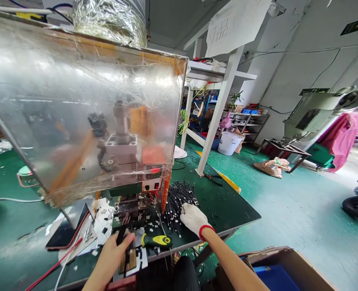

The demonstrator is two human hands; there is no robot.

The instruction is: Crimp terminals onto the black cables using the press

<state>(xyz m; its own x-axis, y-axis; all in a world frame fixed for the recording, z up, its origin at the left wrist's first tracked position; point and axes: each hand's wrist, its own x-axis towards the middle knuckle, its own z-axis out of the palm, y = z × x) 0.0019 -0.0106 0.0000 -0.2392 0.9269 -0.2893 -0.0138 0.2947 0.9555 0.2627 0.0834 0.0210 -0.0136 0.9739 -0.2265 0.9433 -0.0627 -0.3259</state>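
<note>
My left hand [108,258] is bare and sits at the near edge of the bench, its fingers closed around a black wire piece [121,235] just in front of a crimping press [136,206]. The press stands under a clear plastic shield [84,117], with a metal cylinder visible through it. My right hand [193,219] wears a white knit glove with a red cuff and rests on a pile of black cables [179,202]. Between my hands lies a screwdriver with a yellow and green handle [156,241].
A smartphone [67,228] and white scraps lie left of the press on the green bench mat [227,210]. A cardboard box [275,268] sits below the bench at the lower right. Farther off stand a white steel frame [218,113], a white bucket [229,143] and shelving.
</note>
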